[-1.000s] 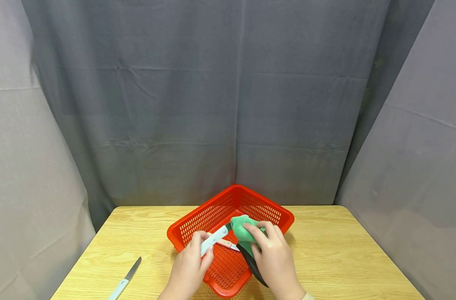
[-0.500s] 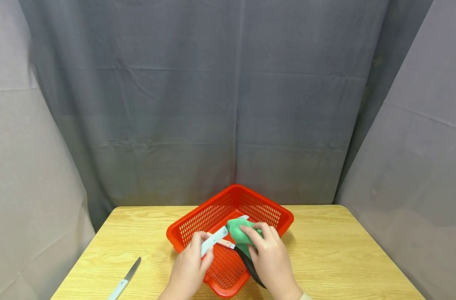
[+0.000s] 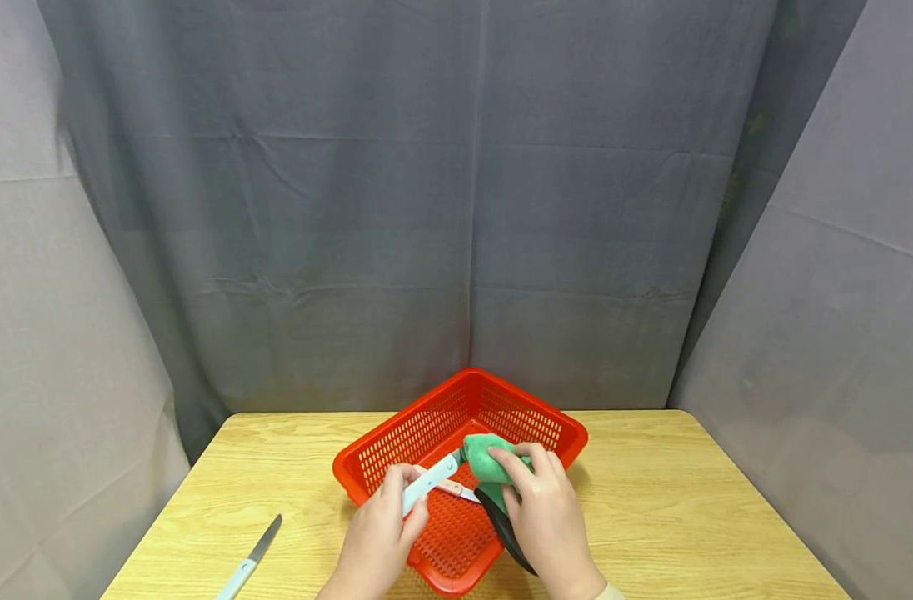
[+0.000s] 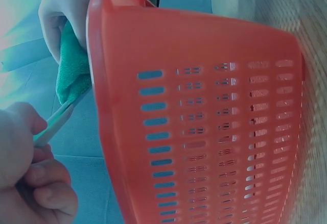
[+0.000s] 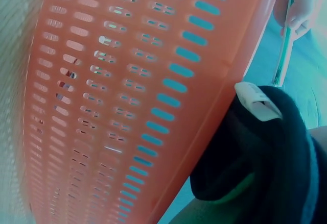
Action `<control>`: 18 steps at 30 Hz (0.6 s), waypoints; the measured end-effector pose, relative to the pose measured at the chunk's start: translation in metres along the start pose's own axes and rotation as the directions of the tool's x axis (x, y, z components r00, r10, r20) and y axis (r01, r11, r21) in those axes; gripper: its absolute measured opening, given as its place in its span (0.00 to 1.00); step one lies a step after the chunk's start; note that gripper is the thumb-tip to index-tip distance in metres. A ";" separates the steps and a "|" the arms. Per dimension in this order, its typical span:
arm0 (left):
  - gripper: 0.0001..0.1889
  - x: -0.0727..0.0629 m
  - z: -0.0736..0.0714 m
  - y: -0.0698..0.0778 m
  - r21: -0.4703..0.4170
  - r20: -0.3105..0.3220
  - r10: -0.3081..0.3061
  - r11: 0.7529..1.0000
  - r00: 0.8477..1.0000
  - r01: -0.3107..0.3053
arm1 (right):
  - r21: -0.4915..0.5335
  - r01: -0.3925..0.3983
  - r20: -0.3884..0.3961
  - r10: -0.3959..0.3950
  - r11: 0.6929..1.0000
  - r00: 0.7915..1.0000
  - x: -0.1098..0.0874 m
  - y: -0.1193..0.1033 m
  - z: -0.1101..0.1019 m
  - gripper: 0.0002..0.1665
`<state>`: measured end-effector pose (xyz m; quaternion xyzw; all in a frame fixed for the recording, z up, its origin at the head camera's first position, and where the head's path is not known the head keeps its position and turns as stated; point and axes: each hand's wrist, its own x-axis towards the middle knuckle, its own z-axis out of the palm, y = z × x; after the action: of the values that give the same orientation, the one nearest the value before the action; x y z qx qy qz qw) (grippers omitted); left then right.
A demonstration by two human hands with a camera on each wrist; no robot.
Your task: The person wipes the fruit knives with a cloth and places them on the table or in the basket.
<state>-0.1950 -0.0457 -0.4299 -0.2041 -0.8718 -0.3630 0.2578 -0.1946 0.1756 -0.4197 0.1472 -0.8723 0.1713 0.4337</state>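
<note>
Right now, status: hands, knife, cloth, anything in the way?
Left hand grips pale knife handle. Right hand holds green cloth over its blade, above red basket. Pink-handled knife lies in basket, second pale-handled knife on table; nothing visibly blocking.

Looks super red on the slotted basket (image 3: 516, 417), green plus black on the cloth (image 3: 485, 458), pale blue on two knife handles (image 3: 431, 483), pinkish on a third handle (image 3: 451, 487), yellowish woodgrain on the table (image 3: 689, 517).
</note>
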 end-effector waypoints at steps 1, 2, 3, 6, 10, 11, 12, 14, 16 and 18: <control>0.16 0.000 0.000 0.000 -0.003 -0.005 0.006 1.000 1.000 -0.006 | -0.003 -0.008 0.002 0.008 1.000 1.000 0.000 0.000 0.000 0.34; 0.16 0.000 0.000 0.000 -0.004 -0.010 0.012 1.000 1.000 -0.012 | -0.003 -0.017 0.003 0.017 1.000 1.000 0.000 0.001 0.000 0.34; 0.16 0.000 0.001 0.000 -0.006 -0.013 0.017 1.000 1.000 -0.017 | -0.005 -0.027 0.004 0.027 1.000 1.000 0.000 0.001 0.000 0.34; 0.16 -0.001 0.001 0.000 -0.011 -0.018 0.028 1.000 0.999 -0.028 | -0.009 -0.052 0.004 0.052 0.999 0.999 0.000 0.002 0.000 0.35; 0.16 -0.001 0.001 0.000 -0.017 -0.018 0.035 0.999 0.999 -0.035 | -0.015 -0.073 0.000 0.073 0.997 0.997 0.001 0.004 -0.001 0.34; 0.16 -0.001 0.001 0.000 -0.017 -0.017 0.035 0.999 0.999 -0.035 | -0.017 -0.077 -0.001 0.077 0.997 0.997 0.001 0.005 -0.001 0.34; 0.16 0.000 0.001 0.000 -0.019 -0.015 0.034 0.999 0.999 -0.034 | -0.021 -0.080 -0.001 0.080 0.997 0.997 0.001 0.005 -0.001 0.33; 0.16 0.000 0.001 0.001 -0.021 -0.010 0.030 0.999 1.000 -0.030 | -0.025 -0.087 -0.002 0.087 0.996 0.996 0.001 0.006 -0.001 0.33; 0.16 0.000 0.000 0.001 -0.022 -0.006 0.027 0.999 1.000 -0.028 | -0.029 -0.093 -0.006 0.093 0.995 0.996 0.001 0.008 -0.001 0.33; 0.16 0.000 0.000 0.001 -0.022 -0.006 0.030 0.999 1.000 -0.030 | -0.031 -0.097 -0.012 0.097 0.995 0.995 0.001 0.009 -0.001 0.32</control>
<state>-0.1949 -0.0450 -0.4298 -0.2190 -0.8638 -0.3693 0.2637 -0.1981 0.1842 -0.4194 0.0968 -0.8788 0.1790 0.4317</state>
